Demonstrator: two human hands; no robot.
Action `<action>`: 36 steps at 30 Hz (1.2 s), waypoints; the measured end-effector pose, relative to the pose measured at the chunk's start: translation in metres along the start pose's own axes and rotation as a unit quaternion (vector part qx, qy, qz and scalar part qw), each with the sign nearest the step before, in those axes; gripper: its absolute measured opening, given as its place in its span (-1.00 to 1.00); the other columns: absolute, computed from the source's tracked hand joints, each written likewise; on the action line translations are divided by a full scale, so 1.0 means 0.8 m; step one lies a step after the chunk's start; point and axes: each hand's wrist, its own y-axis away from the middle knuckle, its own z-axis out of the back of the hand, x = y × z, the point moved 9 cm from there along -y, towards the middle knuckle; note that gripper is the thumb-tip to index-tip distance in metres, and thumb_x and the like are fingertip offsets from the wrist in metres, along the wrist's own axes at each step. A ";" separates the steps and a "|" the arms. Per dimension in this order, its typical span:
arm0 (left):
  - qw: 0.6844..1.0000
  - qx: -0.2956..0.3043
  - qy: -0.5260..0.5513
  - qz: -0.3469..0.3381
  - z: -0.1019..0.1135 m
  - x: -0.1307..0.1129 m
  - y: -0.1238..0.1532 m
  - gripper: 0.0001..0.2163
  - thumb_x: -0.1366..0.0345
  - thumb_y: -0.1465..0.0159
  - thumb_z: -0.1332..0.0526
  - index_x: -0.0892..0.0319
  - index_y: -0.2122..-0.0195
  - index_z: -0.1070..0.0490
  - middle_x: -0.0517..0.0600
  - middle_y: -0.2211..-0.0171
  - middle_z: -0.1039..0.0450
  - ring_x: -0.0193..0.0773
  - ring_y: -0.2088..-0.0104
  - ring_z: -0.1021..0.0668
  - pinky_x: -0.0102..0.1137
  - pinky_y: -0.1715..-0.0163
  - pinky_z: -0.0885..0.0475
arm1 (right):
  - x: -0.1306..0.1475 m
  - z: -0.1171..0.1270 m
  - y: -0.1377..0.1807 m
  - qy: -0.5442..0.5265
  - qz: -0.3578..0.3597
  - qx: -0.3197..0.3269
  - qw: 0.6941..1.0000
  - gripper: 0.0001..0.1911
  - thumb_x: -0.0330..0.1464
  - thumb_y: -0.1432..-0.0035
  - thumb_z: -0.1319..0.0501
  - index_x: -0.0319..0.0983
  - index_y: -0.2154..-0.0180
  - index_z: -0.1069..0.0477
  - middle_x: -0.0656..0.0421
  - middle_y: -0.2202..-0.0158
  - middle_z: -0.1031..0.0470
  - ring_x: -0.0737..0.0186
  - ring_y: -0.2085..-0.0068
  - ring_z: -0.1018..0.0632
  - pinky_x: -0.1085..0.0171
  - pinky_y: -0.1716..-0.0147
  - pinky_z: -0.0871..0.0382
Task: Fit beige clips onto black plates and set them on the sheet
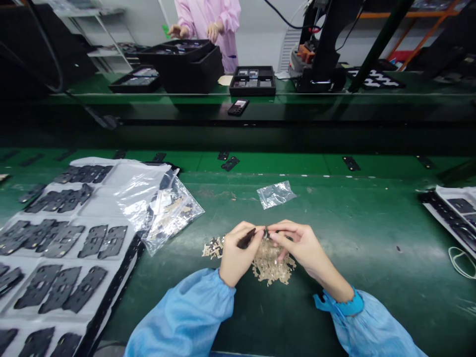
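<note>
My left hand (238, 253) is closed around a small dark flat part (247, 238), held over a heap of tiny beige pieces (269, 265) on the green table mat. My right hand (297, 245) pinches its fingertips together against the tip of that part, at about the middle of the view; what it pinches is too small to name. Both wrists wear blue sleeves. A few more beige pieces (212, 248) lie just left of my left hand.
A white sheet (55, 258) with rows of dark flat parts lies at the left, with clear plastic bags (163, 208) on its right edge. A small empty bag (275, 194) lies beyond my hands. Another tray (451, 213) sits far right. A person in pink (208, 25) works at black trays (253, 82) beyond the conveyor.
</note>
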 end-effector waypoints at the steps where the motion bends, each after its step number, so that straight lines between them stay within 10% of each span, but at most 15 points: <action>1: 0.998 0.001 0.041 0.055 0.000 0.012 -0.001 -0.87 0.31 -0.16 -0.24 0.21 0.35 -0.57 0.00 0.43 -0.45 -0.33 0.44 -0.45 -0.46 0.47 -0.31 | -0.001 0.003 0.000 -0.004 -0.002 -0.011 1.000 -0.70 -0.23 0.08 -0.36 -0.29 0.32 -0.53 0.17 0.46 -0.40 0.29 0.46 -0.46 0.36 0.67 -0.49; 9: 0.925 0.014 0.279 0.258 -0.024 0.045 0.012 -0.80 0.25 0.00 -0.37 0.28 0.42 -0.54 -0.08 0.56 -0.35 -0.50 0.61 -0.24 -0.54 0.63 -0.13 | -0.011 0.001 0.001 -0.050 -0.019 -0.009 0.999 -0.74 -0.23 0.05 -0.35 -0.29 0.38 -0.48 0.24 0.61 -0.37 0.38 0.60 -0.38 0.44 0.73 -0.38; 21: 0.915 -0.006 0.338 0.222 -0.013 0.042 0.006 -0.90 0.34 -0.09 -0.14 0.17 0.35 -0.31 -0.14 0.50 -0.39 -0.45 0.71 -0.37 -0.49 0.70 -0.31 | -0.002 -0.005 0.005 -0.063 0.023 -0.060 0.996 -0.76 -0.22 0.04 -0.34 -0.24 0.47 -0.39 0.27 0.52 -0.29 0.47 0.67 -0.29 0.43 0.79 -0.27; 36: 0.963 -0.053 0.202 0.169 0.021 0.046 -0.009 -0.62 0.18 -0.09 -0.31 0.22 0.09 -0.41 0.11 0.21 -0.56 -0.13 0.26 -0.61 -0.36 0.33 -0.54 | -0.007 -0.029 0.018 -0.041 -0.060 0.035 0.997 -0.68 -0.15 -0.05 -0.26 -0.26 0.54 -0.54 0.05 -0.03 -0.38 0.08 0.14 -0.51 0.36 0.53 -0.50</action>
